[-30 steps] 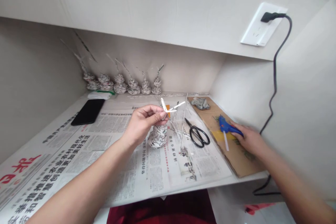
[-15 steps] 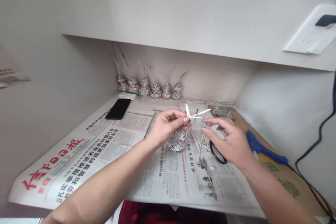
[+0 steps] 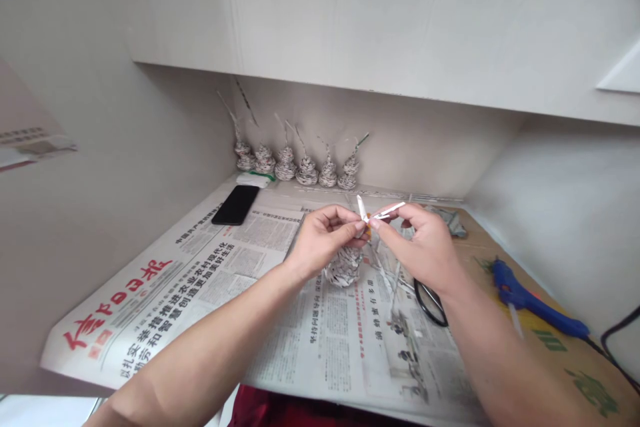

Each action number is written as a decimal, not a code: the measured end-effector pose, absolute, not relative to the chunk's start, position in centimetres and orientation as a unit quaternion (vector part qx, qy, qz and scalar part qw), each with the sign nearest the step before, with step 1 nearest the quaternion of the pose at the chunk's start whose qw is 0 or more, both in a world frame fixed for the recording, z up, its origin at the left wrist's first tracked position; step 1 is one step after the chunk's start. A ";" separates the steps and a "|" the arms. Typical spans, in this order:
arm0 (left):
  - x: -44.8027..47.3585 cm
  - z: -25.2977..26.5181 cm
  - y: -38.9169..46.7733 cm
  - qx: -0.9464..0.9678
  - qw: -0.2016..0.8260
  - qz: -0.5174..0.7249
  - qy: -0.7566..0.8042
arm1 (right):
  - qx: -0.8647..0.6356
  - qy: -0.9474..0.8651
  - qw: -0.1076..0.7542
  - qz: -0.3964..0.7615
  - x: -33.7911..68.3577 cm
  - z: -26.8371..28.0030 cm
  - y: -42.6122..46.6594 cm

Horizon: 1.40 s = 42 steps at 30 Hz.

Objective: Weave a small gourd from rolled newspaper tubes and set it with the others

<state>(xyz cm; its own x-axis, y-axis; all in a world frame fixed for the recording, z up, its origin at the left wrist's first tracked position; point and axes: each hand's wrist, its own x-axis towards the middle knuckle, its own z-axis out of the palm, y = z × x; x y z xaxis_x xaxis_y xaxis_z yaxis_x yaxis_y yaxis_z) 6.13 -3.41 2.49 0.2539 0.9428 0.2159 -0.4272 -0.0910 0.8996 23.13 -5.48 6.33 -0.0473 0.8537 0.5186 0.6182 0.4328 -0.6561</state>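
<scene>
A gourd-like piece woven from rolled newspaper (image 3: 344, 267) hangs or stands below my left hand (image 3: 325, 237); its upper part is hidden by the fingers. That hand is closed, thumb against forefinger, on the base of the white paper strips (image 3: 361, 208) that fan out at the top. My right hand (image 3: 420, 240) has its thumb and fingers closed on the strips that point right, close beside the left fingertips. Under the right wrist shows a black scissors handle (image 3: 431, 303), its blades partly hidden among thin paper sticks (image 3: 393, 280).
Newspaper (image 3: 200, 320) covers the table. A black phone (image 3: 235, 205) lies at left. Several woven paper gourds (image 3: 307, 172) stand along the back wall. At right, a blue glue gun (image 3: 537, 305) and a crumpled grey cloth (image 3: 454, 221) rest on cardboard (image 3: 480, 243). A cabinet overhangs the back.
My right hand has moved left to the paper strips and closed on them; before, it was apart from them with fingers spread. My left hand keeps its pinch. The view has shifted slightly right.
</scene>
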 end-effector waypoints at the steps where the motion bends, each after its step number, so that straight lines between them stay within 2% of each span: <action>1: 6.1 2.5 -3.4 0.493 0.620 0.551 0.263 | -0.519 -0.711 0.456 0.128 23.1 6.3 -5.4; 7: 6.2 2.4 -3.3 0.490 0.623 0.548 0.269 | -0.529 -0.709 0.446 0.137 22.9 6.2 -5.2; 15: 6.1 2.4 -2.9 0.488 0.638 0.531 0.268 | -0.525 -0.693 0.432 0.241 22.6 6.7 -5.0; 26: 5.9 2.0 -2.6 0.492 0.650 0.518 0.259 | -0.482 -0.662 0.472 0.327 23.3 5.4 -4.2; 34: 5.8 2.0 -2.5 0.494 0.647 0.518 0.264 | -0.469 -0.657 0.476 0.349 23.9 5.1 -3.9; 42: 5.8 1.9 -2.5 0.507 0.628 0.523 0.273 | -0.479 -0.672 0.473 0.308 23.7 4.9 -4.1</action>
